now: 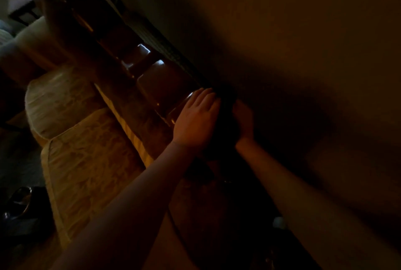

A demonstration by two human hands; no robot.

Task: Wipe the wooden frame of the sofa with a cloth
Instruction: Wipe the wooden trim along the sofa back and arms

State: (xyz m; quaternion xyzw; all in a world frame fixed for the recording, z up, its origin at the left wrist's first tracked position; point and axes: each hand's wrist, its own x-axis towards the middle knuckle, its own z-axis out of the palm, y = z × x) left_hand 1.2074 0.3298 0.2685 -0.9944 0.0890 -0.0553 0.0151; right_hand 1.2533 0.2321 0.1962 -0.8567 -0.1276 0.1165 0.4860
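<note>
Left hand [196,117] flat on wooden frame [165,83] | right hand [244,119] – grip unclear | cushions [86,152] beside

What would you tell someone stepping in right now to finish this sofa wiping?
Left hand: fingers straight, lying flat on top of the wooden frame.
Right hand: beside a dark cloth on the frame's top, next to the wall; too dark to tell its grip.
Cushions lie below on the left.
Done: cannot be judged, since the frame shows no wipe marks.
Left: probably the glossy stretch running away toward the top left.
</note>
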